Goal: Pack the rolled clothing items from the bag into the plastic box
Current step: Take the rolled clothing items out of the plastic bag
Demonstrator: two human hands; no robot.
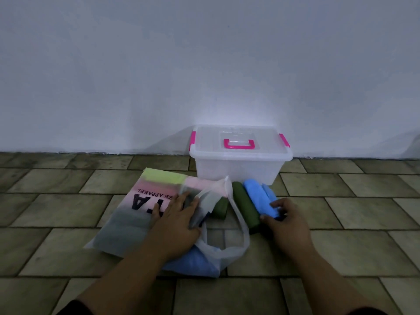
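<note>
A: Where were the rolls found?

B: A blue roll (261, 198) and a green roll (246, 204) were laid on the tiled floor (363, 214), at six o'clock of the lidded plastic box (241, 153). More remained in the translucent bag (141, 212).

A: And the hands?

B: The right hand (284, 220) was curled around the blue roll; the left hand (176, 215) was pressed flat, unclenched, on the bag. It was judged that the pink latches (285, 142) should be released first, and the roll kept squeezed so it would not unfurl.

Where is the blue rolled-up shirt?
The blue roll lies on the floor right of centre, beside the green roll, before the plastic box, under the right hand.
</note>
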